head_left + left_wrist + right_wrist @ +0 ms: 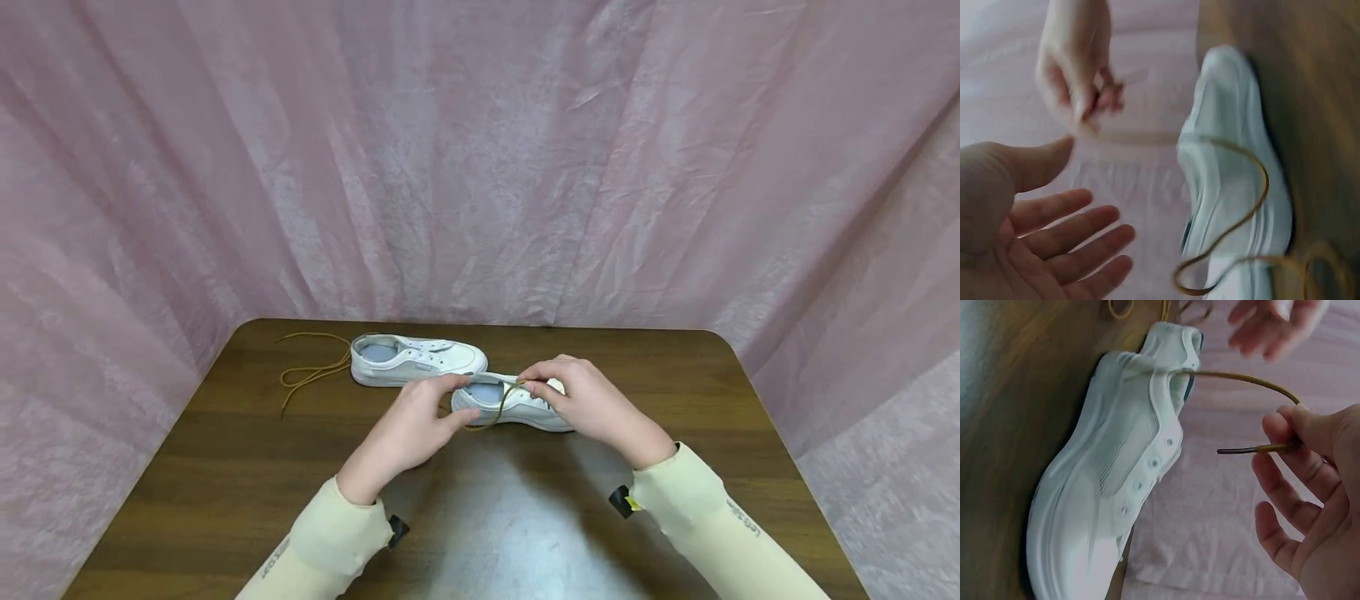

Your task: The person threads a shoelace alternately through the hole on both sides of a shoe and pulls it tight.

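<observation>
Between thumb and index finger, my right hand (588, 400) pinches a brown shoelace (1241, 377) close to its dark tip, which sticks out past the fingertips in the right wrist view. From there the lace runs over the opening of the nearer white sneaker (536, 415). Empty eyelets (1137, 485) line that sneaker's side. My left hand (412, 427) is by its heel, with thumb and fingers spread apart. The left wrist view shows that left palm (997, 250) with nothing in it. Slack lace loops beside the heel.
A second white sneaker (408, 375) lies just behind the nearer one, toe to the right. Loose brown laces (318, 372) trail on the wooden table (247, 483) at its left. Behind the table hangs a pink curtain (480, 167).
</observation>
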`<state>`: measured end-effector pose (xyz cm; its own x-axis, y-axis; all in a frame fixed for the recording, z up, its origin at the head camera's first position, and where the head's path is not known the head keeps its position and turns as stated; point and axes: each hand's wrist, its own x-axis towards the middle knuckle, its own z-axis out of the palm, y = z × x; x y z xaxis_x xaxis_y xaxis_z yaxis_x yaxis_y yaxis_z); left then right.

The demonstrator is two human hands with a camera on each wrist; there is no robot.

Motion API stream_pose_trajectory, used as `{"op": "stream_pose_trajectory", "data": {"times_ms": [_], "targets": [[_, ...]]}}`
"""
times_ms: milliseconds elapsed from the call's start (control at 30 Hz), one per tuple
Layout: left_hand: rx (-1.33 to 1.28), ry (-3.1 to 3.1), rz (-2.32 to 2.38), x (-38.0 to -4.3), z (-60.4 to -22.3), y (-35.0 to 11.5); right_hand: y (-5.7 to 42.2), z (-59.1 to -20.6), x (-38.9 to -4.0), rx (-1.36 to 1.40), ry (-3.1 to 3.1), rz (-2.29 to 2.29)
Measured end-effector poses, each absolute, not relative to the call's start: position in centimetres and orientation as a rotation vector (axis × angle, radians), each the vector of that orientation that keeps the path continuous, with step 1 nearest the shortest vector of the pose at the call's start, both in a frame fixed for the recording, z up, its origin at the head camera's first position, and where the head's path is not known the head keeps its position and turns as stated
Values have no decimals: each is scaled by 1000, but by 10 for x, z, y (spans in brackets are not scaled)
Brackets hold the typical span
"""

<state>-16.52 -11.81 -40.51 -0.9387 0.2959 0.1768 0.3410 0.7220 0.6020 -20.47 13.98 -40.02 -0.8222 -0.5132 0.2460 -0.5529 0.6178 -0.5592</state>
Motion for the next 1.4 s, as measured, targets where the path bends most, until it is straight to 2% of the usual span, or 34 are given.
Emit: {"op": "stream_pose_trajectory", "data": {"times_ms": [167,467,900,1200,1400], "targets": [[-633,-2783,-1188,-173,-416,-90,130,-399,-204,992,-2810,1078],[-703,-2676,-1330,-176,-426,-84,135,-401,-202,978,-2834,1083],[-410,-2783,-1070,-176,-421,-108,147,-404,-203,930,-2816,1040],[-745,-2704,-1114,-178,-424,-74,136,-408,-206,996,-2778,982],[-751,-2715,-1129,-180,-430,-60,141,-413,-206,980,-2771,920]]}}
